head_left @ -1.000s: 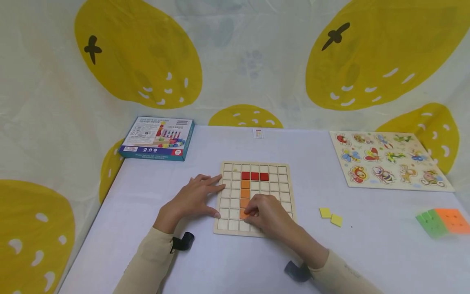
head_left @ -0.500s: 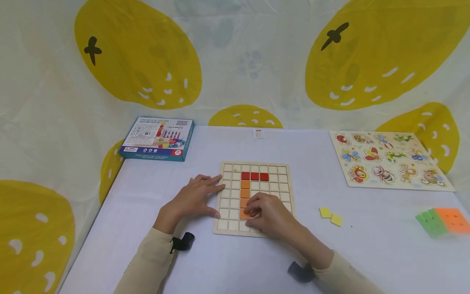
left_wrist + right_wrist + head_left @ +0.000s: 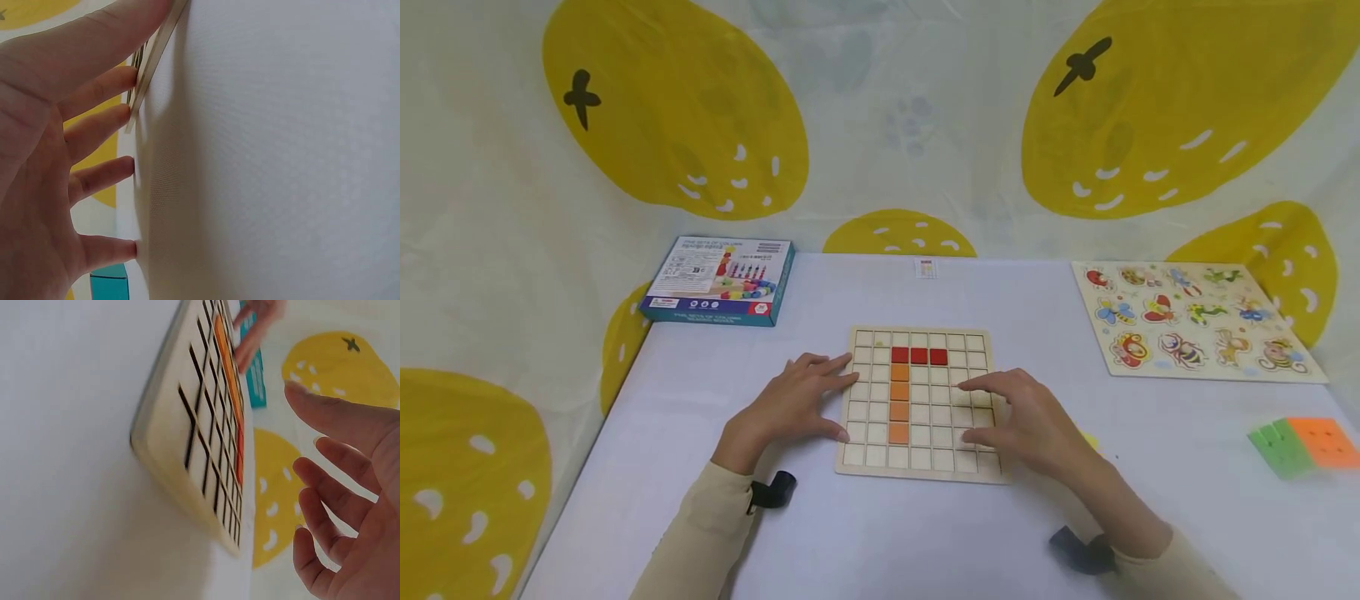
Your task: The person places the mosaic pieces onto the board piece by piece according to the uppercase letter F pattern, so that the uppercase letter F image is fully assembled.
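A wooden grid board (image 3: 936, 412) lies flat on the table. Three red square tiles (image 3: 918, 356) sit in a row in its second line of cells, and several orange tiles (image 3: 899, 390) run down a column from the leftmost red one. My left hand (image 3: 790, 402) is spread at the board's left edge; its thumb and fingertips touch the wooden rim (image 3: 150, 69). My right hand (image 3: 1037, 417) hovers over the board's right edge, thumb and index finger apart, with nothing between them in the right wrist view. Behind that hand, a yellow tile (image 3: 1089, 441) shows only partly.
A boxed bead set (image 3: 718, 279) lies at the back left, and a small printed card (image 3: 926, 267) at the back middle. On the right are an insect puzzle board (image 3: 1198, 321) and a green and orange puzzle cube (image 3: 1300, 447). A lemon-print cloth (image 3: 925, 125) hangs behind.
My right hand has left the lowest orange tile and moved right, its fingers spreading apart. It now covers most of the yellow tiles. The left hand stays at the board's edge.
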The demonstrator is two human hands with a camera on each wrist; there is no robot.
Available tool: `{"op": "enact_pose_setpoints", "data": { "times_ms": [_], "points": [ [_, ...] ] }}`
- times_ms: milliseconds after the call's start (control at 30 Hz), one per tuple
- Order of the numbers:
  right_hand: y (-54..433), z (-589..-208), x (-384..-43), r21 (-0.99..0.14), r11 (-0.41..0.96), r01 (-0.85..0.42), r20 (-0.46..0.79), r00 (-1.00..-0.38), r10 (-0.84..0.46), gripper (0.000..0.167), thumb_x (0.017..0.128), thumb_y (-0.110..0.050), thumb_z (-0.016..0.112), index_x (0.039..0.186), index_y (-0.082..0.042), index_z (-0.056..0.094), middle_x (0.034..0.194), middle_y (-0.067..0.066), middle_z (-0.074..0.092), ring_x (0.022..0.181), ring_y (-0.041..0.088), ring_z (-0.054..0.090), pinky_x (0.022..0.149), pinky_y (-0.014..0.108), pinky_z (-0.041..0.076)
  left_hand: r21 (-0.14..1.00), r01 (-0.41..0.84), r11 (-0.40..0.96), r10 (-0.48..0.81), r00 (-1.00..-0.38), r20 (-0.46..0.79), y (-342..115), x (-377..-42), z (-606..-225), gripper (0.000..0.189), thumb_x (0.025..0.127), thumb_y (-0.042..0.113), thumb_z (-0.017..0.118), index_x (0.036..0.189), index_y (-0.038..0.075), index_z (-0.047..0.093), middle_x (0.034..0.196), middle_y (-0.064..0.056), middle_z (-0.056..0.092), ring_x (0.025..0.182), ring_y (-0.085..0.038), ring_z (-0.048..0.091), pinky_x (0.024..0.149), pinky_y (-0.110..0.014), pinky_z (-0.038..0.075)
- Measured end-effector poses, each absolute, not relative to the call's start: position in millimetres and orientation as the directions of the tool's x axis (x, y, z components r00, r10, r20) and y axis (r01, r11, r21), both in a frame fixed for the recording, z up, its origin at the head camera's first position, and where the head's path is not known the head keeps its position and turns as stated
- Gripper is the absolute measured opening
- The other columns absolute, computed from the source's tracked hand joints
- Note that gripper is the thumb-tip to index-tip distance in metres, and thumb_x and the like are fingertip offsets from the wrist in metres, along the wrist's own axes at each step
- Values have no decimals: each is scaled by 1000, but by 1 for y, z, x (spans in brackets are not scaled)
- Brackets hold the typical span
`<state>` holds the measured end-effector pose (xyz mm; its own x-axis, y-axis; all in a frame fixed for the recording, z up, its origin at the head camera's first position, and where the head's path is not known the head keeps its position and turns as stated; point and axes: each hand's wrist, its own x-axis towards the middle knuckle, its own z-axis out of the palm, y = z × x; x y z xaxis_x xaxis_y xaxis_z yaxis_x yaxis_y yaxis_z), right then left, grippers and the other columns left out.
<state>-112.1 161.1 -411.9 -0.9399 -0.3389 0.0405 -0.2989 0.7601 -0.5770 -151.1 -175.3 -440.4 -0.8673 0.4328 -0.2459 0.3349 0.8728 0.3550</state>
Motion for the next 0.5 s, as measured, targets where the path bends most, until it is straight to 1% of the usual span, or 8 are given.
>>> {"op": "enact_pose_setpoints", "data": {
  "times_ms": [167,300,400,500],
  "points": [
    [198,-406,-112,-560,779,-283,75,-954,-292,61,70,-27,95,126,-19,71,121,0,74,112,24,62,90,46,53,352,349,869,443,-864,-238,-176,-151,-441,94,68,56,90,149,28,53,168,4,35,150,-31,37,122,-64,32],
    [225,-405,-110,-536,798,-276,106,-960,-261,60,70,-30,95,125,-20,71,119,1,76,109,23,62,89,42,52,346,356,868,447,-864,-233,-176,-152,-441,94,68,57,89,149,28,53,168,3,35,150,-32,37,121,-66,32],
    [241,-406,-109,-535,814,-228,45,-969,-242,60,72,-31,94,126,-19,71,120,5,75,112,26,63,91,44,51,346,355,868,446,-864,-233,-176,-152,-441,94,68,57,89,150,28,53,168,3,35,150,-32,37,122,-65,32],
    [253,-410,-107,-540,827,-158,-67,-971,-230,60,74,-27,92,128,-16,70,125,8,74,119,33,61,96,54,49,352,351,868,445,-863,-238,-176,-152,-441,94,68,56,90,150,27,53,168,3,35,150,-32,37,122,-64,32]
  ]
}}
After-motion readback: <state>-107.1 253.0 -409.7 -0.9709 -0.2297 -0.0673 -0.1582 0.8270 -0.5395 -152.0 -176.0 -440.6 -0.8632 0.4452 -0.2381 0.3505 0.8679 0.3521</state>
